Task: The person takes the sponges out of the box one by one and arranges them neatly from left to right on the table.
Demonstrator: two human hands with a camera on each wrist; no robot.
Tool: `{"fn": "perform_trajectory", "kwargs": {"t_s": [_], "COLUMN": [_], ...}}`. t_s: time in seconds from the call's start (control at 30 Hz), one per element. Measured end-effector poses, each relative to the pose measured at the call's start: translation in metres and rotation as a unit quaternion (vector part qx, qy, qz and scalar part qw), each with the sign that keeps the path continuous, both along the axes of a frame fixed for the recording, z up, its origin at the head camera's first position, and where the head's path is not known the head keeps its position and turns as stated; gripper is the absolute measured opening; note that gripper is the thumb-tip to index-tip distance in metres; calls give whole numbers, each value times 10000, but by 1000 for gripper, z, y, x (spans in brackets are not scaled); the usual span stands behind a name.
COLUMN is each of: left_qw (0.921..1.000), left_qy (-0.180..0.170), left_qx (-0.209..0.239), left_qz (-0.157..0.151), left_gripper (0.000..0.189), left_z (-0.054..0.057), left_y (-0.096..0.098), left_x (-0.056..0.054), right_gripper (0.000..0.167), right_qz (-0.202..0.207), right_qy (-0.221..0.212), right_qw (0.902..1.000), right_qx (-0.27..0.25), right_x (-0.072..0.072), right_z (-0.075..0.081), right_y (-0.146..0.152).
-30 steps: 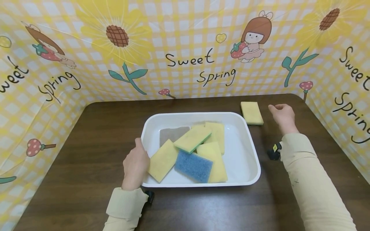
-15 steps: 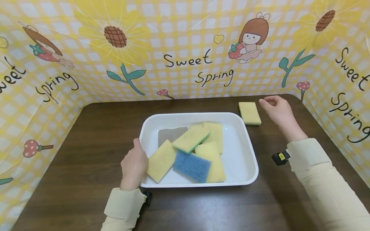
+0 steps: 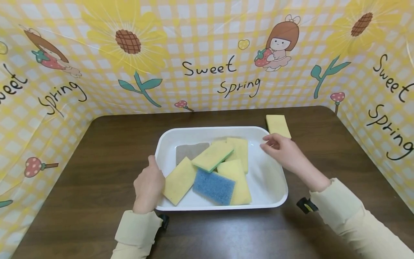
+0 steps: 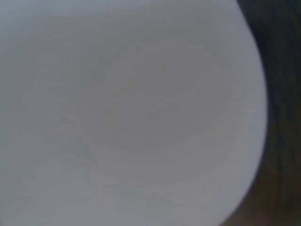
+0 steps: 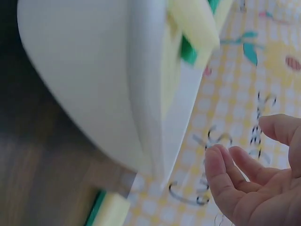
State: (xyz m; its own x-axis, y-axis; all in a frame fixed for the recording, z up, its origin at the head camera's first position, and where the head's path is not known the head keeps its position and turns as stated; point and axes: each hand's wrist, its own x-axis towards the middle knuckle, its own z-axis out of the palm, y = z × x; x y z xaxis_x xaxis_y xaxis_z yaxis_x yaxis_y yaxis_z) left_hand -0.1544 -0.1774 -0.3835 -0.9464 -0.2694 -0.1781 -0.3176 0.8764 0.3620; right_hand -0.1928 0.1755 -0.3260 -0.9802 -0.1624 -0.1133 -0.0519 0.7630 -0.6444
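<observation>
A white rectangular tray (image 3: 266, 189) stands on the table, holding several sponges. On top of the pile lies a yellow sponge (image 3: 211, 157) with a green edge; in front of it is a blue sponge (image 3: 214, 187). My left hand (image 3: 148, 187) grips the tray's left rim, its fingers mostly hidden. Only the blurred white tray (image 4: 150, 108) fills the left wrist view. Above the tray's right rim is my right hand (image 3: 286, 153), holding nothing; in the right wrist view its fingers (image 5: 218, 172) are bent loosely, apart from the thumb. Just behind it, another yellow sponge (image 3: 277, 125) lies on the table.
A flat grey-brown patch (image 3: 189, 151) shows at the tray's back left, partly covered by sponges. The dark wooden table (image 3: 97, 169) surrounds the tray. A patterned yellow checked sheet (image 3: 200, 43) hangs along the back and both sides.
My right hand has moved from beyond the loose yellow sponge, leftward and nearer, to over the tray's right rim. My left hand and the sponges stay put.
</observation>
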Motion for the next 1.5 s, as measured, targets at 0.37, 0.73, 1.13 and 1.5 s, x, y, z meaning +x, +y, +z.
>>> {"fn": "perform_trajectory", "kwargs": {"t_s": [0.37, 0.73, 1.13, 1.5], "left_qw": [9994, 9984, 9949, 9945], "left_qy": [-125, -81, -241, -245], "left_qx": [242, 479, 934, 979], "left_qz": [209, 305, 291, 286], "left_gripper": [42, 44, 46, 47], "left_z": [1, 0, 2, 1], "left_y": [-2, -3, -6, -7], "left_x": [-2, -2, -1, -2], "right_gripper": [32, 43, 40, 35], "right_qz": [719, 693, 655, 985], "right_qy": [111, -146, -267, -231], "right_qw": [9974, 9975, 9975, 9946], "right_qx": [0, -34, 75, 237], "right_x": [34, 54, 63, 64], "right_z": [-20, -37, -49, -61], "right_y": [-23, -30, -35, -34]}}
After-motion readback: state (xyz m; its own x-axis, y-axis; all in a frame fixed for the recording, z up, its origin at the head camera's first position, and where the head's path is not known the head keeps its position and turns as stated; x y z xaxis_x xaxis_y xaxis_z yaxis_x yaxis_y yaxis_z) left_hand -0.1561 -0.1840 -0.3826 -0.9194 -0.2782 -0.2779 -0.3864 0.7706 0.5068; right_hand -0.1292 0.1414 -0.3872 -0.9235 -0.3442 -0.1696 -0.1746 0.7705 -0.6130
